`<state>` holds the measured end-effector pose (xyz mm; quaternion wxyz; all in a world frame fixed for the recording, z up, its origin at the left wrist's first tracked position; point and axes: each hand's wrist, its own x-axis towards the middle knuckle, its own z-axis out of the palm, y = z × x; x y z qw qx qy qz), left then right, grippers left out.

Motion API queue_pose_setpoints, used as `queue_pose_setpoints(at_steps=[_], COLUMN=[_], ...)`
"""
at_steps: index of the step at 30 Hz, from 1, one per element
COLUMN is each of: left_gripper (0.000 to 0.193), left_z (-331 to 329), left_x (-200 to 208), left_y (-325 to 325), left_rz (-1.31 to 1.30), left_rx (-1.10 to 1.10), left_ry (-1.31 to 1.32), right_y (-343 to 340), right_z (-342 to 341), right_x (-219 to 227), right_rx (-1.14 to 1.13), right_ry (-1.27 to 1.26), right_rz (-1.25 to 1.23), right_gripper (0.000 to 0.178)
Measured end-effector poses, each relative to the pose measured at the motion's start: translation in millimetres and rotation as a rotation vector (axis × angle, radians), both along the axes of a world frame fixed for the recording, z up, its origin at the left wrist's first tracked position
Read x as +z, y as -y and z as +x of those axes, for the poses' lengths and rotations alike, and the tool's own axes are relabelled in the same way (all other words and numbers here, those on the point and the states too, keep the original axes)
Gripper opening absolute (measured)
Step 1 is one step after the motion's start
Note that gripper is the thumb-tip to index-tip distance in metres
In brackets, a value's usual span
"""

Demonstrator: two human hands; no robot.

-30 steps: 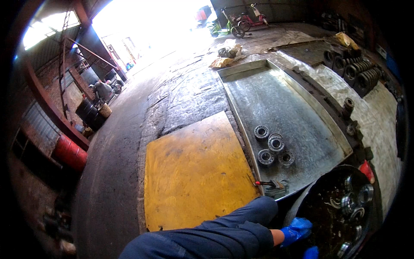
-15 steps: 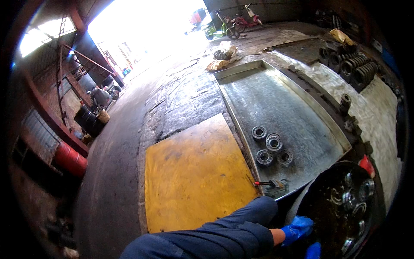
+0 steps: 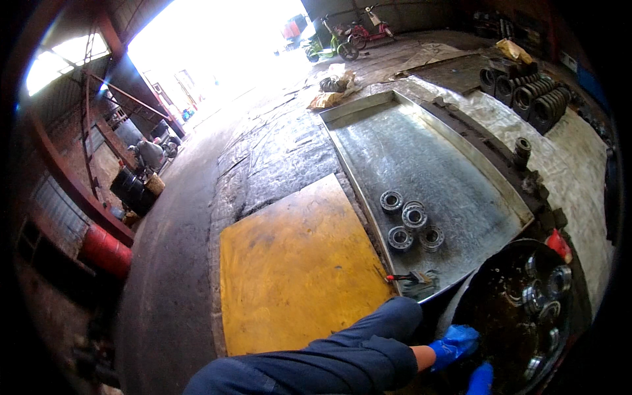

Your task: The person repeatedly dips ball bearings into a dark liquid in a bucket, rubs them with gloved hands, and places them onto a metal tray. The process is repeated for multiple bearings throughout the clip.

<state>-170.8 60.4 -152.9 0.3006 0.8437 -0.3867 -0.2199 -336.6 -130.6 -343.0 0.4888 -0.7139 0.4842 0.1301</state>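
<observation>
My left hand (image 3: 454, 344), in a blue glove at the end of a dark blue sleeve, rests at the near rim of a round black basin (image 3: 490, 280). Ring-shaped bearings (image 3: 558, 280) lie in the dark liquid inside the basin. Only a blue-gloved bit of my right hand (image 3: 481, 380) shows at the lower edge, just below the left hand. I cannot tell whether either hand grips anything. Several clean steel bearings (image 3: 415, 216) sit close together on a large shallow metal tray (image 3: 395, 141). A small red-handled brush (image 3: 408, 278) lies at the tray's near corner.
A yellow plate (image 3: 296, 270) lies on the concrete floor left of the tray. Rows of large dark bearings (image 3: 540, 99) stand on a cloth at the far right. Drums (image 3: 131, 187) and a red cylinder (image 3: 105, 250) line the left wall. Motorbikes (image 3: 355, 36) are parked by the bright doorway.
The view has shifted slightly. Both gloved hands stay at the basin's near rim, almost where they were.
</observation>
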Motion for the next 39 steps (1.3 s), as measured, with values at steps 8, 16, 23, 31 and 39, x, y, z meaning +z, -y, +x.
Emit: queue_pose_setpoints(at_steps=[8,16,23,31,39], left_gripper=[0.026,0.022,0.022,0.02,0.02], left_z=[3,-2,-1,-1,-3], left_x=[10,-26,-7,-2,-7], left_y=[4,8,7,12,5], left_rz=[-0.006,-0.072,-0.086,0.06,-0.059], left_rx=[-0.051,-0.022,-0.029,0.002,-0.008], left_ry=[-0.04,0.019,0.007,-0.016,0.046], right_y=[8,9,17,17,16], right_z=[-10,-6,-15,-27,-37], right_x=[-1,2,1,-1,-2], right_rx=[-0.026,-0.006,-0.027,-0.052,-0.072], right_ry=[0.004,0.012,0.022,0.034,0.058], right_rz=[-0.007,0.008,0.01,0.031,0.049], right_gripper=[0.04,0.041,0.042,0.043,0.044])
